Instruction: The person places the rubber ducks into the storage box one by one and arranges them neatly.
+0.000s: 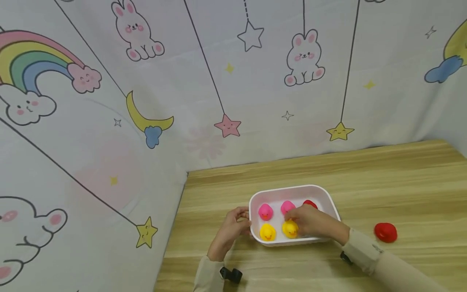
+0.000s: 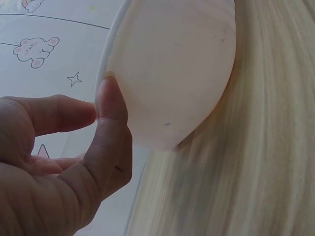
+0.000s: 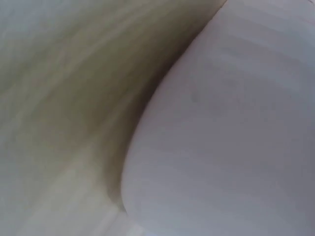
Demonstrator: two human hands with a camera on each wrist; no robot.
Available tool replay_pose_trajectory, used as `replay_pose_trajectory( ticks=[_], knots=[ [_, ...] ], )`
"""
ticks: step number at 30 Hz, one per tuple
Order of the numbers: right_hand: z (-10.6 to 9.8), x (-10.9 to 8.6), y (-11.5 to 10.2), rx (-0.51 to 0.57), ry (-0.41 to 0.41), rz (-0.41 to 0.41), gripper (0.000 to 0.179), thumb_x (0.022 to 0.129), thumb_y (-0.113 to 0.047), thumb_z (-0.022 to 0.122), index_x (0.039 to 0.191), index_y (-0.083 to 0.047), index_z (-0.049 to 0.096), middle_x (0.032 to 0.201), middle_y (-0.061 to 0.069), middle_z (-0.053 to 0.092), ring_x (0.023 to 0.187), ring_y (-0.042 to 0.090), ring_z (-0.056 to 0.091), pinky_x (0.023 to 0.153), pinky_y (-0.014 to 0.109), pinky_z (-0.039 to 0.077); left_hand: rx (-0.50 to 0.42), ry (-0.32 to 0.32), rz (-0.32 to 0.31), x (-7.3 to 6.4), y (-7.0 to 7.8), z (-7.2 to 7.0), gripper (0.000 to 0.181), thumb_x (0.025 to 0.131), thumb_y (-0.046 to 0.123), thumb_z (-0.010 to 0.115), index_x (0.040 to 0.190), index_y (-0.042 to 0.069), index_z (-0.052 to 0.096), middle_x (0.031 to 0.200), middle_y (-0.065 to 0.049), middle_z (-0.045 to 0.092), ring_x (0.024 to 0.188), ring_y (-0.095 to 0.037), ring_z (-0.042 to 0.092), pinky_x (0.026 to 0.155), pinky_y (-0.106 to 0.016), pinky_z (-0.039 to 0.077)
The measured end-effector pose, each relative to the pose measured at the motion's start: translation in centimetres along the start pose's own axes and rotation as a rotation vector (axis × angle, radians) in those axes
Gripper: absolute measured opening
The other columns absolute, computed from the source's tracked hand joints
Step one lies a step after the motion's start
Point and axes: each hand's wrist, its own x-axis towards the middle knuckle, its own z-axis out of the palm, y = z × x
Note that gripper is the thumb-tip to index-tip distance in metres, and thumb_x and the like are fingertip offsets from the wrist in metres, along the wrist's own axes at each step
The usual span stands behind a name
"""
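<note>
A white plastic tray with rounded corners holds several rubber ducks. Two pink ducks sit along its far side, and a red one peeks out partly hidden behind my right hand. Nearer me are a yellow duck at the left and a second yellow duck. My left hand pinches the tray's left rim between thumb and fingers, seen close up in the left wrist view. Reaching in over the near side, my right hand grips the second yellow duck with curled fingers.
Right of the tray, a red duck lies on the wood-grain table. A patterned cloth hangs behind and along the left. The right wrist view shows only the tray's outer wall and the tabletop.
</note>
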Motion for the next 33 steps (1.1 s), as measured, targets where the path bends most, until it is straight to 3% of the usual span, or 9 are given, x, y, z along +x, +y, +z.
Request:
replay_pose_trajectory(
  ticks=[4, 12, 16, 28, 33],
  knots=[
    [-1.0, -0.4, -0.3, -0.027, 0.024, -0.004, 0.033, 0.076, 0.007, 0.073, 0.106, -0.005, 0.076, 0.100, -0.003, 0.074, 0.090, 0.015, 0.065, 0.085, 0.037, 0.058, -0.004, -0.007, 0.003, -0.1, 0.0, 0.1, 0.049, 0.088, -0.009, 0.057, 0.134, -0.020, 0.045, 0.102, -0.018, 0.053, 0.064, -0.016, 0.058, 0.061, -0.027, 0.061],
    [-3.1, -1.7, -0.5, 0.099, 0.021, 0.099, 0.034, 0.082, 0.001, 0.076, 0.115, -0.005, 0.075, 0.109, 0.004, 0.074, 0.093, 0.025, 0.064, 0.084, 0.045, 0.060, -0.006, 0.000, 0.007, 0.0, 0.0, 0.0, 0.049, 0.088, -0.008, 0.057, 0.134, -0.020, 0.045, 0.105, -0.022, 0.053, 0.064, -0.016, 0.058, 0.062, -0.027, 0.060],
    [-3.8, -2.8, -0.4, 0.131, 0.046, 0.106, 0.038, 0.081, 0.001, 0.077, 0.119, -0.002, 0.073, 0.114, 0.009, 0.073, 0.099, 0.030, 0.064, 0.088, 0.050, 0.059, -0.004, -0.003, 0.006, 0.0, -0.1, 0.0, 0.049, 0.088, -0.009, 0.057, 0.135, -0.020, 0.044, 0.105, -0.023, 0.053, 0.064, -0.016, 0.059, 0.063, -0.030, 0.062],
    [-6.8, -6.5, -0.5, 0.105, 0.157, 0.240, 0.045, 0.079, -0.011, 0.084, 0.122, -0.004, 0.072, 0.119, 0.009, 0.071, 0.110, 0.035, 0.064, 0.090, 0.057, 0.057, -0.009, -0.015, 0.012, -0.1, -0.1, 0.1, 0.050, 0.089, -0.008, 0.057, 0.135, -0.021, 0.042, 0.105, -0.021, 0.053, 0.064, -0.016, 0.059, 0.064, -0.032, 0.063],
    [-7.8, -8.3, 0.0, 0.072, 0.201, 0.292, 0.049, 0.077, -0.012, 0.086, 0.123, -0.005, 0.072, 0.120, 0.006, 0.071, 0.111, 0.029, 0.065, 0.090, 0.053, 0.058, -0.004, -0.009, 0.003, 0.0, -0.1, 0.1, 0.050, 0.088, -0.009, 0.056, 0.135, -0.021, 0.043, 0.104, -0.020, 0.053, 0.063, -0.016, 0.059, 0.063, -0.033, 0.063]
  ],
)
